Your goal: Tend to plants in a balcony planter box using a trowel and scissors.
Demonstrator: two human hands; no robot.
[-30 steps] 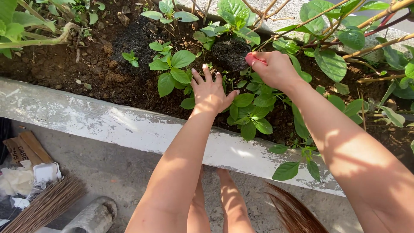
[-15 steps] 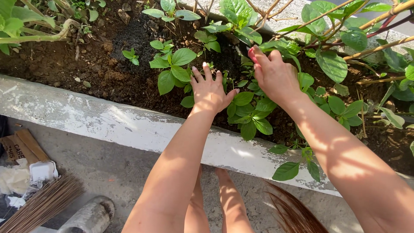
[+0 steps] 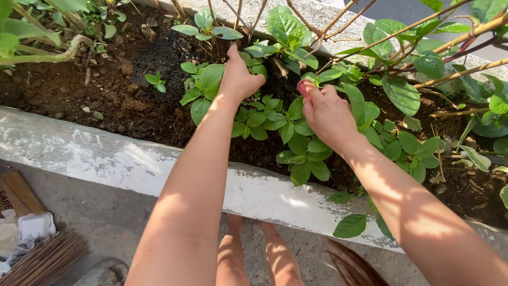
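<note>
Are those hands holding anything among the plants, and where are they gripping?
It cannot be told. The left hand is curled closed among small green seedling leaves; the right hand rests on the leaves, nothing visibly gripped.

left hand (image 3: 239,78) reached farther into soil (image 3: 159,53), right hand (image 3: 327,112) drew nearer

home garden: soil bed (image 3: 106,100), leafy seedlings (image 3: 296,132), broom (image 3: 42,262)
</note>
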